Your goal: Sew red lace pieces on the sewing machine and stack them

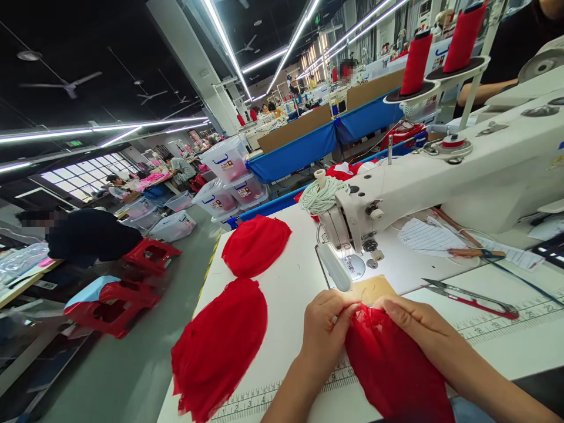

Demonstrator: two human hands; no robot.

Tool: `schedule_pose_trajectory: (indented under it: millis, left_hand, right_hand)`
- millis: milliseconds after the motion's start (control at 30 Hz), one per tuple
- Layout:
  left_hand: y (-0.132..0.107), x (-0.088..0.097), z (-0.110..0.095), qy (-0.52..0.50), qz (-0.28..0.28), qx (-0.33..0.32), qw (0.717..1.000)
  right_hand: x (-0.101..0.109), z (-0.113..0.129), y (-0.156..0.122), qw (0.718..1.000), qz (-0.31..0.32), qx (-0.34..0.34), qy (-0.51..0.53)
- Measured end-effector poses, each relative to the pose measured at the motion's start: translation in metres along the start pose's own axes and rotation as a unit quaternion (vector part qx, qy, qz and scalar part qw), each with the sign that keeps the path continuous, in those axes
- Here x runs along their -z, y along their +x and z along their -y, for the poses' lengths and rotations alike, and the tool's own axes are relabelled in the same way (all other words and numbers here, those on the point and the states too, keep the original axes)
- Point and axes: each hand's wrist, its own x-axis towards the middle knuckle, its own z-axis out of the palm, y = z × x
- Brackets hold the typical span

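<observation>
My left hand (326,326) and right hand (412,323) pinch the red fabric piece (392,370) along its top edge, fingers closed. It looks light, limp and slippery, so the edge grip seems best.

Red sheer mesh cloth piece (392,370) under left hand (328,329) and right hand (409,320): thin, matt, crinkled; red round mesh cloth piece (220,346) left of left hand: same matt net weave; white flat tabletop (291,282) beneath hands: smooth, faint sheen; white sewing machine body (462,170) beyond hands: glossy painted metal; tan square patch (374,288) just past fingertips: matt, paper-like; red-handled thread snips (471,298) right of right hand: bright metal blades.
</observation>
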Motion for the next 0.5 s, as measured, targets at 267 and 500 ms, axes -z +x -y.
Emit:
schedule_pose_trajectory:
  millis: [267,500]
  left_hand:
    - [-0.004,-0.007,0.004,-0.043,-0.003,-0.001,0.999]
    - [0.002,-0.004,0.001,-0.234,-0.015,0.079,0.969]
  right_hand:
    - [-0.014,-0.003,0.009,0.990,0.042,-0.054,0.127]
    - [-0.011,-0.014,0.012,0.996,-0.027,-0.039,0.078]
